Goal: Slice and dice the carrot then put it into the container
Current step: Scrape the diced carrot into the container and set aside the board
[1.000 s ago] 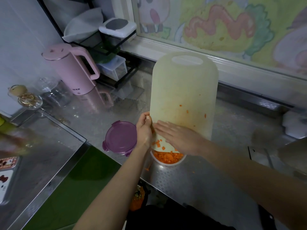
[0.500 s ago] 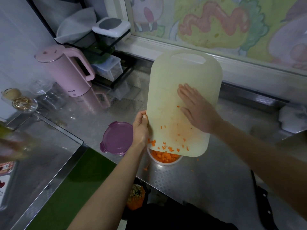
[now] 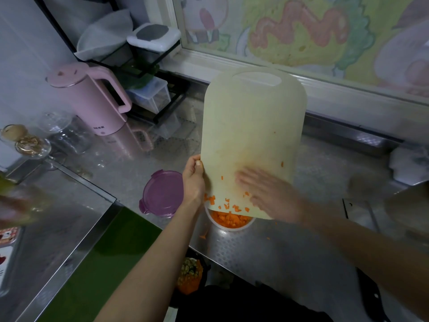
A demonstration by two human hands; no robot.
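Head view, landmark the cutting board (image 3: 250, 126): pale plastic, tilted steeply, its lower edge over the container (image 3: 229, 223). Left hand (image 3: 193, 182) grips the board's left edge. Right hand (image 3: 269, 194), blurred, lies flat with fingers spread on the board's lower face. Diced carrot (image 3: 228, 219) fills the container; loose bits cling to the board's lower end. Purple lid (image 3: 162, 194) lies left of the board. Pink kettle (image 3: 92, 98) stands far left; its small label is unreadable.

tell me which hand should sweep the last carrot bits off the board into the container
Right. The right hand lies flat and free on the tilted cutting board, beside the carrot bits above the container; the left hand grips the board's edge.
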